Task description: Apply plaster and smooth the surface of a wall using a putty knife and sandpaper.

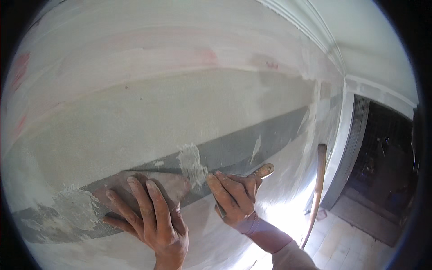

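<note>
My left hand lies with spread fingers on a thin pinkish-grey piece against the plastered wall, over a long darker grey band. To its right, my right hand is closed round a tool with a short, worn handle, probably a putty knife; most of its blade is hidden. A rough smear of pale putty sits on the band just above and between the hands. Another rough patch is left of my left hand.
A long wooden stick stands upright near the wall at right. Beyond it are a white-framed doorway with a dark interior, pale floor tiles and ceiling moulding. Bright light shows low along the wall.
</note>
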The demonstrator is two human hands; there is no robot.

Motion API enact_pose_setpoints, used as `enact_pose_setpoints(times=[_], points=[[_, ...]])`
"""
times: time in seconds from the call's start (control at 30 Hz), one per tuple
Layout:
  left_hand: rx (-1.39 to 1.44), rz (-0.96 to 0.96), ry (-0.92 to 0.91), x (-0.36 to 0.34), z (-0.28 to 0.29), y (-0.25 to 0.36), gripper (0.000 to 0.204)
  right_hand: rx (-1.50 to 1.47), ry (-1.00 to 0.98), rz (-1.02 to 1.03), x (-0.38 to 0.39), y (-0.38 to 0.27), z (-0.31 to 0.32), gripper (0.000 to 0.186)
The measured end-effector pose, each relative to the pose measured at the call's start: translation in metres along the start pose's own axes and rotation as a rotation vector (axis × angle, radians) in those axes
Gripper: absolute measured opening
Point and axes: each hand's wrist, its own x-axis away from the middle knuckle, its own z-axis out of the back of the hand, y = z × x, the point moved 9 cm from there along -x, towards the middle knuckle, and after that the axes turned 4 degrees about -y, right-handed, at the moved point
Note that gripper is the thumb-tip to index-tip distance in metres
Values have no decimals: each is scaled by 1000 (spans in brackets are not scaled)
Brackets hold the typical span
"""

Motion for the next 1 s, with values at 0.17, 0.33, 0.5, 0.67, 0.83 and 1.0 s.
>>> enact_pose_setpoints(times=[0.17, 0.33, 0.5, 0.67, 0.83, 1.0], points=[[-11, 23, -8, -2, -6, 1, 48, -141, -58, -22, 1, 10, -11, 51], [-11, 16, 8, -1, -1, 1, 47, -160, -75, -68, -6, 6, -8, 48], [7, 18, -8, -2, -4, 3, 44, -79, -28, 23, -2, 7, -11, 47], [11, 32, -14, 0, -5, 3, 44, -13, -33, 55, -7, 5, -8, 33], [11, 30, -19, -1, -2, 3, 45, -2, 17, 42, -6, 3, -2, 34], [43, 40, -22, -1, -4, 3, 45, -50, 5, 39, -17, 4, -3, 35]])
